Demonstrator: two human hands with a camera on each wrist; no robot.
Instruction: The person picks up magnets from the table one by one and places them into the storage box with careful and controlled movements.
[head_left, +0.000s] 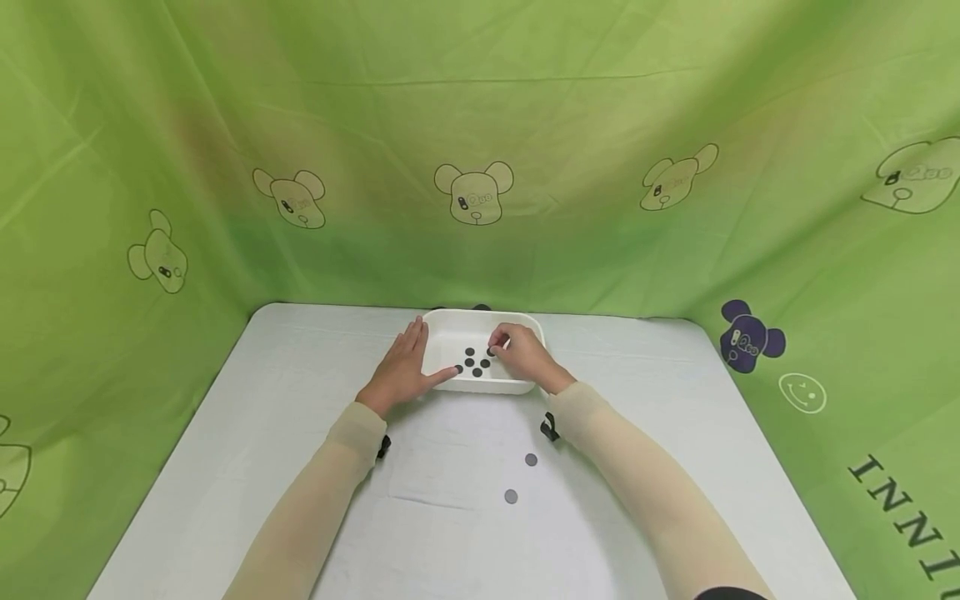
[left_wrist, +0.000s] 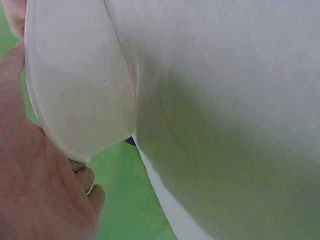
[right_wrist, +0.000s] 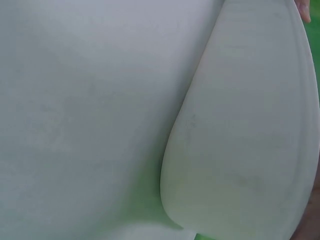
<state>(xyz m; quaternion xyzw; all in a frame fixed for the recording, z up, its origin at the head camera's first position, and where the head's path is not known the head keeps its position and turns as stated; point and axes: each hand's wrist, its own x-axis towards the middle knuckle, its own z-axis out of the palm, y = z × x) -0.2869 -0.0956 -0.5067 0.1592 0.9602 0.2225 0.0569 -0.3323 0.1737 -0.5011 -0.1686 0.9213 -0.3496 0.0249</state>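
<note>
A white rectangular tray (head_left: 517,387) stands near the far side of the table, with several small dark round discs (head_left: 477,372) lying inside. My left hand (head_left: 401,371) rests against its left side, fingers straight and pointing away, thumb stretched over the front rim. The left wrist view shows that palm (left_wrist: 40,185) at the tray's outer wall (left_wrist: 85,75). Inside the right half, my right hand (head_left: 525,354) pinches one dark disc (head_left: 491,352) between thumb and forefinger, low over the tray floor. The right wrist view is mostly filled by the outer wall (right_wrist: 240,125), which hides the fingers.
Two more discs, a dark grey one (head_left: 531,459) and a lighter grey one (head_left: 511,497), lie on the white table (head_left: 442,533) in front of the tray, nearer the right arm. Green printed cloth (head_left: 480,267) hangs behind the table and along both sides.
</note>
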